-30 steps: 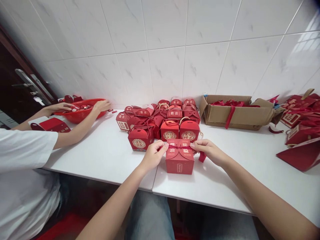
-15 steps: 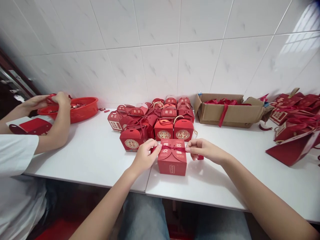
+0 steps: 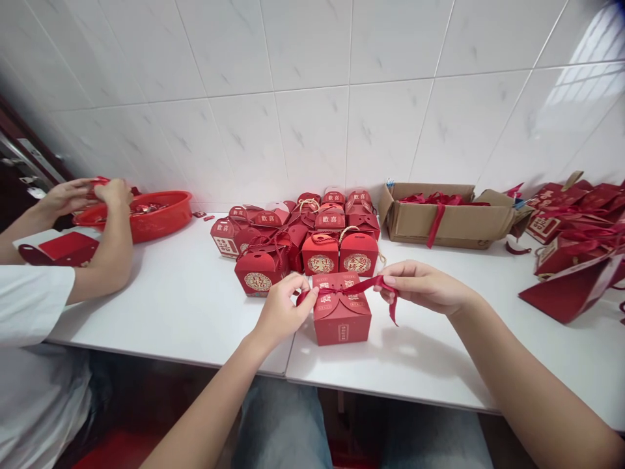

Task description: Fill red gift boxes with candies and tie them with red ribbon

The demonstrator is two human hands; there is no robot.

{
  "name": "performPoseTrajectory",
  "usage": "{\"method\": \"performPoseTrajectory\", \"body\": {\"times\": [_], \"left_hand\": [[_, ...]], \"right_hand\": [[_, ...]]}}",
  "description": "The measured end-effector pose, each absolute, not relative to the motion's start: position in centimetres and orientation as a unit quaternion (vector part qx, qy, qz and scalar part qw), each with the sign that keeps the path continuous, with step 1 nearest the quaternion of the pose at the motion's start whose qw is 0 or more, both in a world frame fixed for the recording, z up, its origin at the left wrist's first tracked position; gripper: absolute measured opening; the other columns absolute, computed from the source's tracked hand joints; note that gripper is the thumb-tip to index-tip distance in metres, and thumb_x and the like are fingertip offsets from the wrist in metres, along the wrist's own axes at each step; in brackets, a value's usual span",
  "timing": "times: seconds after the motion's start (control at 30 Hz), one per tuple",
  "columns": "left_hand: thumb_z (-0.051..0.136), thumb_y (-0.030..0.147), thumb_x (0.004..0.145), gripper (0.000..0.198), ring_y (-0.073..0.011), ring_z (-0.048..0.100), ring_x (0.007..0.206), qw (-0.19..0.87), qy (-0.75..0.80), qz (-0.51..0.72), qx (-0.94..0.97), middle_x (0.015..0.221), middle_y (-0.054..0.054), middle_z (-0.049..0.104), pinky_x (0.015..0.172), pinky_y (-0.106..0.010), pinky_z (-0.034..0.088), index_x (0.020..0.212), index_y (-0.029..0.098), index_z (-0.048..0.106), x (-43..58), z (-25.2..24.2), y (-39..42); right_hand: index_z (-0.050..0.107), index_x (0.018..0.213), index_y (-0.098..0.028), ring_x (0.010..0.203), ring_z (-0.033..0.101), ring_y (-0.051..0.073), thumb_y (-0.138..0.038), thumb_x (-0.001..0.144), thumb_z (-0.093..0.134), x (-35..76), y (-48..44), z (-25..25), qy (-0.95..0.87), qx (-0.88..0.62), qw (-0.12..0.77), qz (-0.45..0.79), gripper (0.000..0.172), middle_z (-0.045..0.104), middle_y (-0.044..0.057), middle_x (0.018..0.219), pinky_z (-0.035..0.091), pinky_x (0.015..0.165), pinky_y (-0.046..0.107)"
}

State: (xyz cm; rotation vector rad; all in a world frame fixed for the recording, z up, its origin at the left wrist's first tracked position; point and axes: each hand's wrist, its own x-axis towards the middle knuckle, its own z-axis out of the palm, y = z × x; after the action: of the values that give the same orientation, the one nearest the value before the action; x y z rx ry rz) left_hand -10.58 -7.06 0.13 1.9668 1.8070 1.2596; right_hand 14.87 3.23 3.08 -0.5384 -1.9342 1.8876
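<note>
A small red gift box [image 3: 340, 318] with gold print stands on the white table [image 3: 195, 306] in front of me. A dark red ribbon [image 3: 364, 285] runs across its folded top. My left hand [image 3: 282, 309] pinches the ribbon's left end beside the box's top left corner. My right hand [image 3: 424, 286] pinches the right end, lifted slightly to the right of the box, and a short tail hangs below the fingers.
Several closed red gift boxes [image 3: 312, 231] are clustered behind it against the tiled wall. A cardboard carton [image 3: 449, 218] of red ribbons sits to the right, with more red boxes [image 3: 576, 254] at far right. At left, another person's hands [image 3: 92, 195] work over a red basin [image 3: 146, 215].
My right hand has pulled the ribbon's right end up and out to the right, so the ribbon now slants above the box top. The other person's hands have lifted above the basin.
</note>
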Motion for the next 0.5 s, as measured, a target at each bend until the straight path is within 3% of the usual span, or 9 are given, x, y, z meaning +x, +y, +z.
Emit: {"method": "performPoseTrajectory", "body": {"times": [0.07, 0.13, 0.2, 0.33, 0.5], "left_hand": [[0.060, 0.027, 0.079, 0.015, -0.0150, 0.054, 0.074, 0.089, 0.611, 0.446, 0.648, 0.078, 0.001, 0.055, 0.070, -0.027, 0.043, 0.076, 0.020, 0.047, -10.7, 0.4, -6.9], [0.064, 0.027, 0.076, 0.019, -0.0169, 0.057, 0.084, 0.086, 0.602, 0.480, 0.632, 0.089, -0.001, 0.058, 0.080, -0.030, 0.045, 0.087, 0.021, 0.050, -10.6, 1.0, -6.7], [0.062, 0.029, 0.078, 0.017, -0.0176, 0.058, 0.088, 0.115, 0.584, 0.507, 0.624, 0.091, -0.003, 0.060, 0.083, -0.032, 0.046, 0.089, 0.020, 0.053, -10.1, 2.1, -6.5], [0.056, 0.040, 0.085, 0.022, -0.0172, 0.062, 0.082, 0.225, 0.535, 0.500, 0.643, 0.087, -0.004, 0.065, 0.075, -0.028, 0.049, 0.089, 0.019, 0.060, -8.0, 4.3, -5.8], [0.064, 0.033, 0.079, 0.014, -0.0152, 0.064, 0.067, 0.204, 0.541, 0.476, 0.663, 0.076, -0.001, 0.070, 0.065, -0.026, 0.051, 0.081, 0.019, 0.066, -5.8, 5.5, -5.2]], "right_hand": [[0.065, 0.078, -0.018, 0.066, 0.053, 0.012, -0.036, 0.080, 0.066, 14.7, 3.1, 3.3, -0.678, -0.174, 0.204, 0.685, 0.018, 0.057, 0.000, 0.068, 0.043, 0.068, 0.028], [0.066, 0.086, -0.018, 0.068, 0.056, 0.013, -0.033, 0.082, 0.065, 14.4, 3.0, 3.5, -0.675, -0.152, 0.209, 0.691, 0.015, 0.060, 0.000, 0.070, 0.045, 0.073, 0.029], [0.065, 0.091, -0.018, 0.074, 0.059, 0.014, -0.033, 0.084, 0.063, 13.9, 2.8, 3.8, -0.687, -0.136, 0.206, 0.683, 0.017, 0.063, 0.002, 0.076, 0.046, 0.078, 0.032], [0.062, 0.097, -0.018, 0.080, 0.062, 0.016, -0.035, 0.086, 0.060, 12.9, 2.2, 4.2, -0.708, -0.126, 0.211, 0.662, 0.020, 0.065, 0.004, 0.083, 0.048, 0.083, 0.035], [0.054, 0.093, -0.018, 0.077, 0.063, 0.015, -0.035, 0.086, 0.061, 11.9, 1.3, 4.6, -0.700, -0.119, 0.227, 0.666, 0.020, 0.065, 0.002, 0.080, 0.050, 0.077, 0.033]]}}
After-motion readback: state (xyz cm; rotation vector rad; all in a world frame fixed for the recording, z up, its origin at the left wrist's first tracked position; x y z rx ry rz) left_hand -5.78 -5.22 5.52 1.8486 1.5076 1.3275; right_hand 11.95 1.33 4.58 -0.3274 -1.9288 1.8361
